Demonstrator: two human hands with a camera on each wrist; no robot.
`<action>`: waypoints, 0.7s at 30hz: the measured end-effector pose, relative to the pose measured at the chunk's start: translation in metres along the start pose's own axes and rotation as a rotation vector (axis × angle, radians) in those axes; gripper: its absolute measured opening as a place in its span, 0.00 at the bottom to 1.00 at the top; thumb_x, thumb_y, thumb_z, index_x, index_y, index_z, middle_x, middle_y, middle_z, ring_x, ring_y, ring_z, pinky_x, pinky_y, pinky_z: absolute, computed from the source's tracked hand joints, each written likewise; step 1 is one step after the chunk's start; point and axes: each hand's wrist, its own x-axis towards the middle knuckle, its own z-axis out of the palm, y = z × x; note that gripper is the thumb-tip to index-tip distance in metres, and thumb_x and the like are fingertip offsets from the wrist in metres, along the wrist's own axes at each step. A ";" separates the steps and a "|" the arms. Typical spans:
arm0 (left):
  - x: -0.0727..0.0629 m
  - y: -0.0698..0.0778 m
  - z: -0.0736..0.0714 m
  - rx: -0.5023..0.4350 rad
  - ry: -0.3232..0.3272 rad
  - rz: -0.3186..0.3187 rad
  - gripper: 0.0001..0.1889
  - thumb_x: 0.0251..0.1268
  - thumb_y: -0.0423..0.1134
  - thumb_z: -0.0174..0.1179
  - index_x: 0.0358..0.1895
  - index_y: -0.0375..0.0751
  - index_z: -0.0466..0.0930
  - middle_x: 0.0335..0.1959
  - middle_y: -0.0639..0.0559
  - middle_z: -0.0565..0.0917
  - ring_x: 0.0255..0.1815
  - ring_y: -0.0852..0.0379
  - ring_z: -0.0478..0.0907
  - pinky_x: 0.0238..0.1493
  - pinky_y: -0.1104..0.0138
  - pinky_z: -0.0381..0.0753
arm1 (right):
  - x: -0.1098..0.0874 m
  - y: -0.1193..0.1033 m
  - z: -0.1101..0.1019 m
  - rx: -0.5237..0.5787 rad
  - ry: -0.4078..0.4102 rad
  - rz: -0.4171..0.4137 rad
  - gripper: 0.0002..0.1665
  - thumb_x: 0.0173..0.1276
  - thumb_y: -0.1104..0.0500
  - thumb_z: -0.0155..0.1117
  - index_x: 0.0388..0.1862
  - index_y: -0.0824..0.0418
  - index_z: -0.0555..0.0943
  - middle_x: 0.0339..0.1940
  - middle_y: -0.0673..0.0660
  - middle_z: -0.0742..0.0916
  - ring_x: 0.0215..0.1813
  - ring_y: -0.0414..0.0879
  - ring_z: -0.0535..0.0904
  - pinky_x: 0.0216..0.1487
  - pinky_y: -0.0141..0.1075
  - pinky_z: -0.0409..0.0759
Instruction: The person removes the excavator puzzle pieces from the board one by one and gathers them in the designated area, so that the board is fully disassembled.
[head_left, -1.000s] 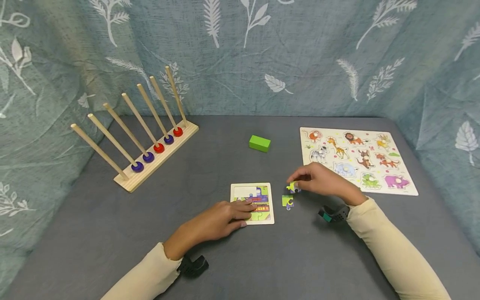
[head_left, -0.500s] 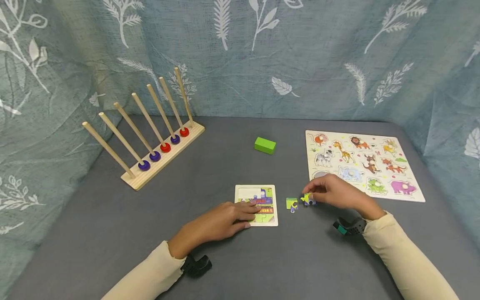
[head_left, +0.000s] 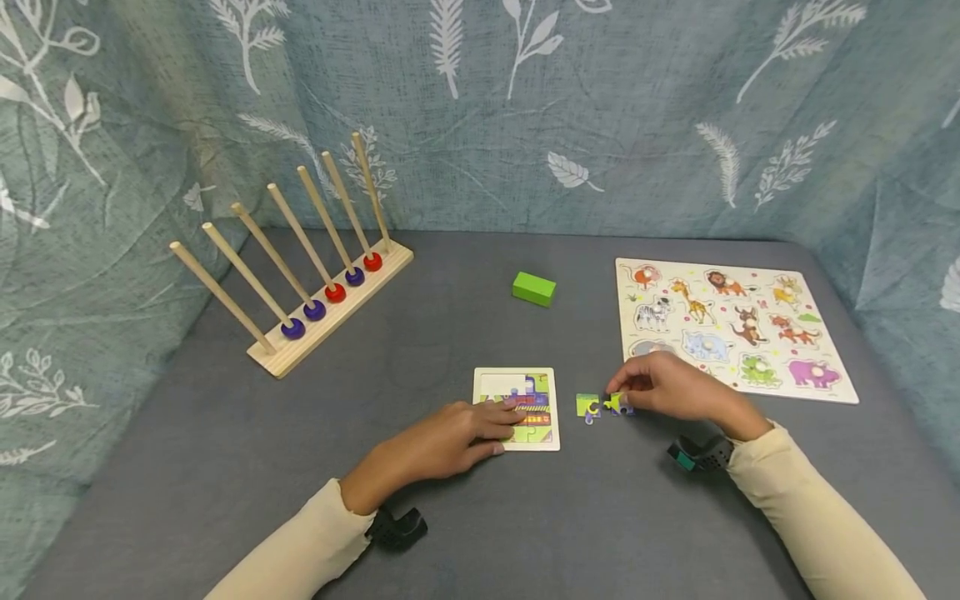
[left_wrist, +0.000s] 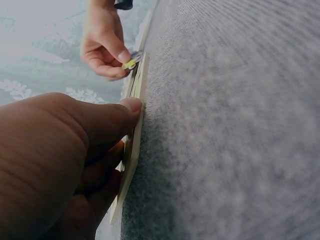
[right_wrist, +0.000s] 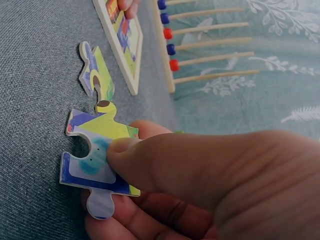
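In the head view my left hand (head_left: 461,437) rests on a small jigsaw tray (head_left: 552,442), fingers laid over the train picture and the thumb at its near edge. A bare pale gap shows in the tray's upper left. My right hand (head_left: 675,387) pinches a jigsaw piece (right_wrist: 100,157) between thumb and fingers, just above the table. This piece is yellow-green and purple with a light blue face-like print. Beside it, toward the tray, lies a second jigsaw piece (head_left: 587,406) in green and purple. The right wrist view shows the two pieces very close; whether they touch I cannot tell.
A wooden rack (head_left: 341,312) with upright pegs and red and blue rings stands at the back left. Behind the tray lies a green block (head_left: 534,288). An animal peg puzzle board (head_left: 757,385) lies right, partly behind my right hand. A patterned cloth (head_left: 480,150) hangs behind.
My right hand has carried the pinched piece from behind the loose piece to its right side, lower and nearer to me. The left hand stays on the tray. The view shifted slightly.
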 end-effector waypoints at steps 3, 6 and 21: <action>0.001 0.000 0.000 -0.009 0.003 0.003 0.21 0.69 0.35 0.60 0.64 0.37 0.76 0.66 0.50 0.74 0.70 0.55 0.65 0.63 0.58 0.70 | -0.001 0.001 -0.001 -0.011 0.003 -0.007 0.10 0.64 0.73 0.63 0.39 0.63 0.86 0.36 0.49 0.86 0.36 0.38 0.79 0.36 0.33 0.79; 0.001 0.001 0.000 -0.006 0.003 -0.002 0.21 0.69 0.35 0.61 0.64 0.37 0.75 0.66 0.49 0.73 0.70 0.54 0.65 0.64 0.57 0.70 | 0.000 0.001 -0.002 -0.011 0.001 -0.008 0.10 0.63 0.73 0.64 0.39 0.63 0.86 0.36 0.48 0.86 0.35 0.38 0.78 0.34 0.33 0.78; 0.001 0.002 -0.001 -0.003 0.004 0.000 0.21 0.69 0.34 0.60 0.63 0.36 0.76 0.65 0.48 0.74 0.69 0.53 0.66 0.64 0.57 0.70 | 0.003 -0.003 -0.005 -0.062 -0.016 -0.007 0.08 0.63 0.72 0.65 0.39 0.65 0.86 0.31 0.47 0.84 0.31 0.37 0.76 0.31 0.33 0.77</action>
